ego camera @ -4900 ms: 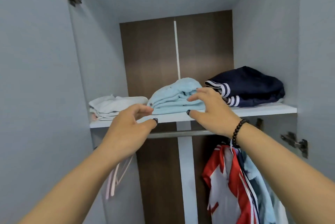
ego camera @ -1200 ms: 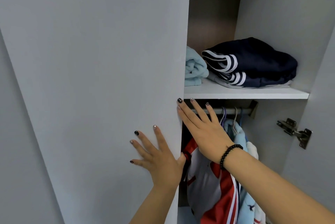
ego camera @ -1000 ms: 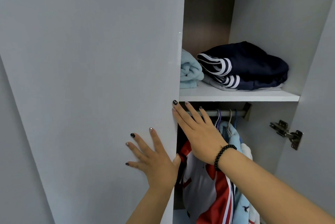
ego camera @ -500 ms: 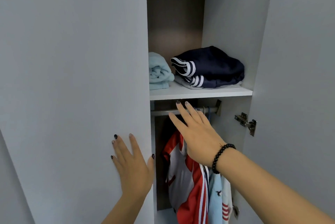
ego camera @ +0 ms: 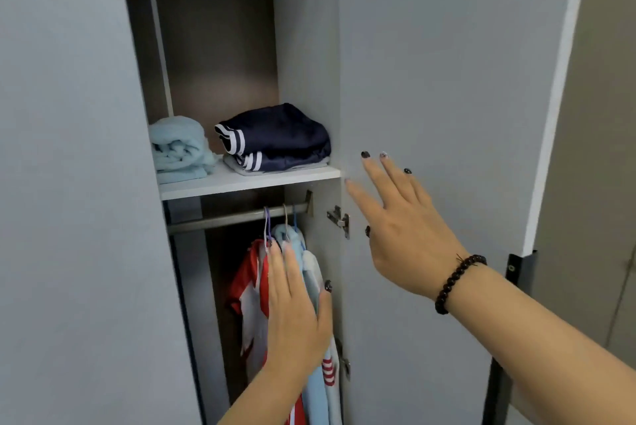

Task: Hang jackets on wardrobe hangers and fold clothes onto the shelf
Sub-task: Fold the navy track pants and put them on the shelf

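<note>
I judged the sorting done and the closing step in hand: folded clothes (ego camera: 241, 146) sat on the shelf (ego camera: 247, 184) at centre frame, jackets (ego camera: 254, 304) hung below. My right hand (ego camera: 406, 228), fingers spread wide, met the right door (ego camera: 447, 80); my left hand (ego camera: 296, 314), fingers straight, held nothing. Next I needed a steady push, fingers off the hinge (ego camera: 339, 220) edge, through the narrow gap

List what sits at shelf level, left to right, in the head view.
Grey left wardrobe door → folded light-blue towelling garment → folded navy garment with white stripes → open right hand against the grey right wardrobe door.
</note>
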